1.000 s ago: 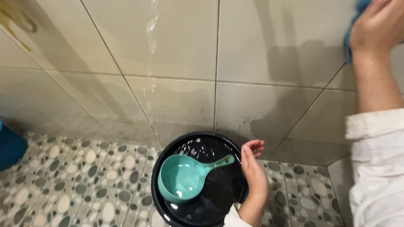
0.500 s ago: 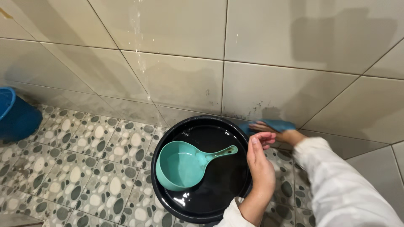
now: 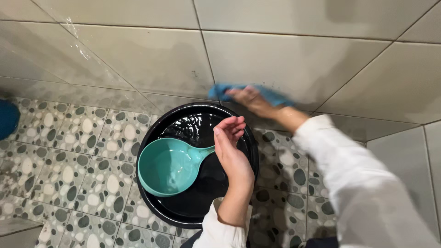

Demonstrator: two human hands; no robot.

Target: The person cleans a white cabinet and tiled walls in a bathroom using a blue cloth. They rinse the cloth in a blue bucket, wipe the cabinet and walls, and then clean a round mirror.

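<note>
My right hand (image 3: 250, 99) presses a blue cloth (image 3: 274, 97) against the lowest row of beige wall tiles (image 3: 298, 59), just behind a black round basin (image 3: 154, 209); the hand and cloth are motion-blurred. The basin holds water, and a teal ladle (image 3: 167, 167) floats in it with its handle pointing right. My left hand (image 3: 232, 151) hovers over the basin's right side with fingers loosely curled and apart, holding nothing, right next to the ladle's handle. Both arms wear white sleeves.
The floor (image 3: 69, 174) is tiled in a grey and white pebble pattern. Part of a blue bucket (image 3: 7, 117) shows at the left edge. Wet streaks run down the wall at the upper left. The walls meet in a corner at the right.
My right hand brought the blue cloth down from high on the wall to the bottom tile row, then slid it left. My left hand stayed over the basin. The view tilted downward.
</note>
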